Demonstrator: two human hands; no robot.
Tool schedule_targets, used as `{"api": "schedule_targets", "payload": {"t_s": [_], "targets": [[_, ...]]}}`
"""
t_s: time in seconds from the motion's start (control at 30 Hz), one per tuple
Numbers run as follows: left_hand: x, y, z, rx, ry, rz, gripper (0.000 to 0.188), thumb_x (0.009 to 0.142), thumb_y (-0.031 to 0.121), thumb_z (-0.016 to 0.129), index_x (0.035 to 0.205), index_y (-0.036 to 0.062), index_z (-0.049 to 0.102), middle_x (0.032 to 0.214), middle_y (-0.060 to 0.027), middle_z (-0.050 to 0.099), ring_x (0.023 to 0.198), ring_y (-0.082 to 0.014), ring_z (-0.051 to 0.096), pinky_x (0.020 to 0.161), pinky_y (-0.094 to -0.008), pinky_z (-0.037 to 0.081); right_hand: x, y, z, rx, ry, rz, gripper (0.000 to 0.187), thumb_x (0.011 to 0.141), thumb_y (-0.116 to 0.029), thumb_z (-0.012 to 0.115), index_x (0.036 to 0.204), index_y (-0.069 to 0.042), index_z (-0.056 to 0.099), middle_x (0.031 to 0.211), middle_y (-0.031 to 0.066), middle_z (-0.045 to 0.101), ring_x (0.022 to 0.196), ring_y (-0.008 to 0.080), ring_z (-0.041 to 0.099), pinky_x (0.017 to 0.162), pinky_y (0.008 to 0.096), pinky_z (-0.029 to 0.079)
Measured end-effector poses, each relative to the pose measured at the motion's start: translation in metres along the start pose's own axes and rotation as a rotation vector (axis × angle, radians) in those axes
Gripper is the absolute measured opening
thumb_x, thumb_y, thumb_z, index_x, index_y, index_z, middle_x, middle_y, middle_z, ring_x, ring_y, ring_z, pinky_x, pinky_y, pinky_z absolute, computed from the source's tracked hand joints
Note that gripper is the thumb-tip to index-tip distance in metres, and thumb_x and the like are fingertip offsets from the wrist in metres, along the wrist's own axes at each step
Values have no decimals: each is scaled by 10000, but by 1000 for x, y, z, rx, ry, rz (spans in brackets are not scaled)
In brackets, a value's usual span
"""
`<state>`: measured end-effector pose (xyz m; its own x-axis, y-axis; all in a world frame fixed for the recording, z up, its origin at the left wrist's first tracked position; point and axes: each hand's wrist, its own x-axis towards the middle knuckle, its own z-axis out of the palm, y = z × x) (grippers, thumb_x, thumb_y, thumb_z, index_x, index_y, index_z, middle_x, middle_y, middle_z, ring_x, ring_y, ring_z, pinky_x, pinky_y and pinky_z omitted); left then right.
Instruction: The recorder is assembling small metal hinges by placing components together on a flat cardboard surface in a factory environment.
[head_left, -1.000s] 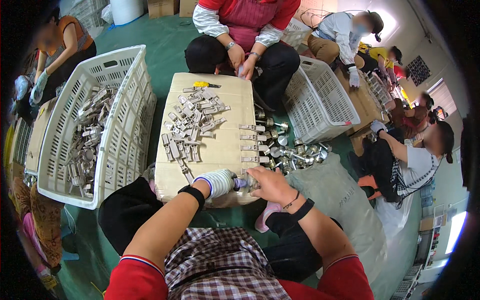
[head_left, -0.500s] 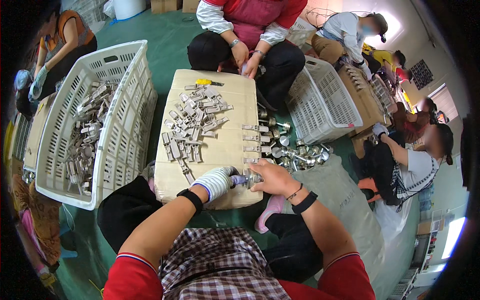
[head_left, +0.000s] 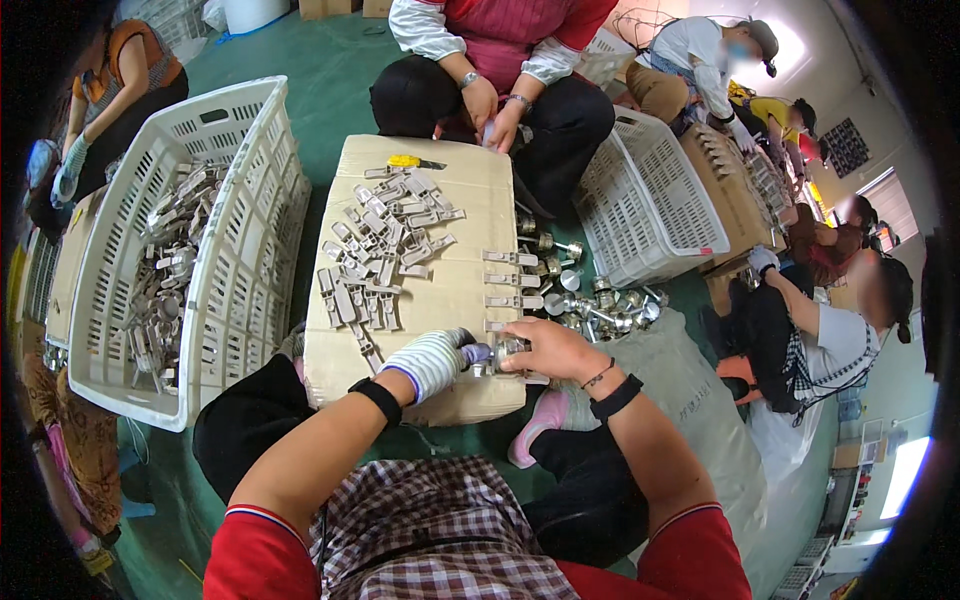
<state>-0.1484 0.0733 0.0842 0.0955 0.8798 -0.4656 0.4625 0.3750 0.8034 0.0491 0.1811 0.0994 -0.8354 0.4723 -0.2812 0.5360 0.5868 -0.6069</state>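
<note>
My left hand [head_left: 428, 364], in a white striped glove, and my bare right hand [head_left: 556, 350] meet at the near right edge of a cardboard-topped work surface [head_left: 450, 320]. Between them is a shiny round metal fitting [head_left: 511, 350]. The left fingertips close on its left end, while the right thumb and fingers grip its other side; its exact shape is partly hidden. Just beyond my right hand, several beige lever clips [head_left: 513, 280] line the right edge in a row. A loose heap of similar clips [head_left: 385, 235] covers the middle and left of the cardboard.
A yellow-handled cutter [head_left: 404, 161] lies at the far edge. Left stands a white crate [head_left: 200, 330] of clips and metal parts. Metal fittings [head_left: 610, 308] pile up on the right, by a pale sack [head_left: 670, 390]. Another crate [head_left: 650, 200] and a seated person [head_left: 495, 60] are beyond.
My right hand has shifted slightly, turning a little around the metal fitting, and a clip end now shows below it. My left hand keeps nearly the same place.
</note>
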Motion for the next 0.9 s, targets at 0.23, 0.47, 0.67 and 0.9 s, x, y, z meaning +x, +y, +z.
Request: {"api": "schedule_targets", "payload": {"t_s": [0.23, 0.47, 0.67, 0.9], "targets": [[-4, -1, 2, 284, 156, 264, 287, 871, 240, 551, 1057, 30, 611, 961, -217, 628, 890, -359, 604, 785, -393, 467, 12, 5, -12, -7, -107, 44, 528, 774, -370, 695, 1158, -26, 582, 1097, 140, 558, 1025, 266, 543, 897, 316, 424], [13, -3, 1, 429, 166, 237, 266, 879, 265, 508, 978, 43, 614, 817, -224, 624, 793, -387, 603, 715, -440, 473, 21, 19, -12, 18, -39, 14, 474, 817, -390, 631, 1169, -75, 587, 1104, 116, 559, 1046, 280, 517, 898, 358, 409], [22, 1, -13, 508, 92, 208, 298, 895, 294, 486, 979, 36, 609, 819, -238, 623, 798, -399, 602, 718, -447, 471, 0, -9, 6, -457, 284, -92, 567, 809, -391, 604, 1279, -95, 497, 1183, 100, 520, 1078, 270, 466, 926, 408, 344], [31, 9, -24, 498, -15, 166, 273, 869, 239, 483, 963, 24, 623, 831, -242, 629, 800, -401, 605, 725, -442, 471, -8, -26, 10, -648, 299, -148, 815, 608, -287, 783, 1285, -10, 422, 1195, 109, 511, 1126, 273, 459, 1088, 464, 224]]}}
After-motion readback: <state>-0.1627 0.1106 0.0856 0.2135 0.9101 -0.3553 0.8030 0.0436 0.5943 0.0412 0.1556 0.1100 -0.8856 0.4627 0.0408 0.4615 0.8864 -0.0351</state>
